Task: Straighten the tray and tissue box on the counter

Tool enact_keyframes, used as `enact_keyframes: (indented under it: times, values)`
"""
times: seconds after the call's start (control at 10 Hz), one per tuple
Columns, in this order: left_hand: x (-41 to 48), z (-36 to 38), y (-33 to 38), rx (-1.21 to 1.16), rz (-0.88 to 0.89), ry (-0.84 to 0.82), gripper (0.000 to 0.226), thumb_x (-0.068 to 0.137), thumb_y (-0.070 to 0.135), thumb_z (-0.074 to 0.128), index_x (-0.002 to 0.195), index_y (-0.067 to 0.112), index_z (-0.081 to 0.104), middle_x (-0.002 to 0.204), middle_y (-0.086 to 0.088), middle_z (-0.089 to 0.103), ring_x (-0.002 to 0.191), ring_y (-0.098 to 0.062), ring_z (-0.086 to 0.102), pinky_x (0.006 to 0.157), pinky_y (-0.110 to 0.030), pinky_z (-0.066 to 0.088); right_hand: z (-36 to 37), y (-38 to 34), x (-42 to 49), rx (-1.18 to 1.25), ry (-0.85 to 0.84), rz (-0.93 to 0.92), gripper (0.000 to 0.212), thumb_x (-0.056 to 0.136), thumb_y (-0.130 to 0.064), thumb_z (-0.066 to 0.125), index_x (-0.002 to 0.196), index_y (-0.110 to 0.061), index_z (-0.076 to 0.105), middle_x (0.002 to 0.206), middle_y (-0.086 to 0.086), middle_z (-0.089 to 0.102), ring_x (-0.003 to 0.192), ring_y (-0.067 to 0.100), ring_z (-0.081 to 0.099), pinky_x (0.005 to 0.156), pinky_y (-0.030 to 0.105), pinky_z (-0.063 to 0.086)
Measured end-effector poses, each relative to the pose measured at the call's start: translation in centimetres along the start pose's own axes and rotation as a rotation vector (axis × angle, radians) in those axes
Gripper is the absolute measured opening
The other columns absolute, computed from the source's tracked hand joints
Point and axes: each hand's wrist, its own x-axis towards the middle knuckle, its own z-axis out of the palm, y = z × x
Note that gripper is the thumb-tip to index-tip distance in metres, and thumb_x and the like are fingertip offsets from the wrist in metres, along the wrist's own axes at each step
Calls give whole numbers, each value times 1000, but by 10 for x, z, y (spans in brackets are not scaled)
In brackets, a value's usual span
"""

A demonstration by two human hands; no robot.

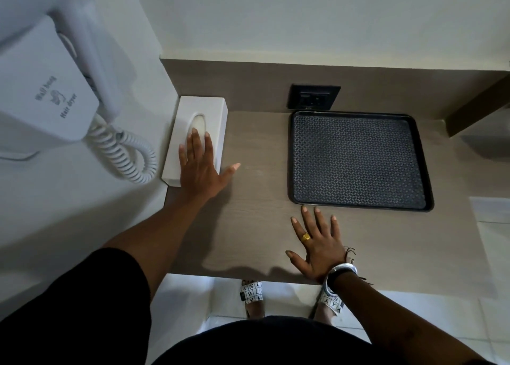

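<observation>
A white wall-mounted hair dryer (52,88) hangs up and to the left of the left fingers (193,144), its coiled cord (124,155) looping down just left of them. A black power socket (314,97) sits in the back panel, beyond the right fingers (311,221) and well apart from them. Below the table (259,226) edge, nearer than both sets of fingers, two patterned white sandals (251,293) stand on a pale tiled floor (414,309).
</observation>
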Motion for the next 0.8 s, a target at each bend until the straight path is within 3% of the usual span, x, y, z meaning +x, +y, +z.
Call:
enact_keyframes:
  times: [0.3, 0.6, 0.7, 0.8]
  values:
    - [-1, 0, -4, 25, -61, 31, 96, 87, 75, 32, 154, 8, 21, 162, -25, 20, 151, -42, 22, 123, -56, 19, -1, 1, -2, 12, -7, 6, 82, 83, -74, 41, 150, -26, 38, 161, 11, 29, 147, 39, 25, 114, 66, 22]
    - [-1, 2, -4, 39, -62, -10, 105, 82, 80, 34, 155, 6, 18, 164, -25, 15, 152, -41, 16, 124, -56, 13, 4, 0, -3, -15, -9, 2, 82, 84, -75, 38, 151, -27, 35, 163, 9, 25, 149, 38, 22, 114, 67, 21]
    - [-9, -12, 3, -4, -56, -22, 107, 82, 79, 35, 156, 5, 13, 165, -23, 9, 154, -38, 11, 125, -57, 12, -5, -4, -6, 30, -84, 19, 84, 86, -77, 33, 154, -28, 29, 165, 8, 18, 151, 37, 14, 117, 66, 15]
    - [-12, -38, 26, -91, 102, 91, 102, 86, 76, 34, 156, 5, 14, 165, -23, 11, 154, -37, 12, 124, -57, 15, -12, -1, -24, 227, -95, 11, 86, 89, -74, 32, 158, -28, 11, 167, 5, 7, 153, 28, 5, 123, 54, 7]
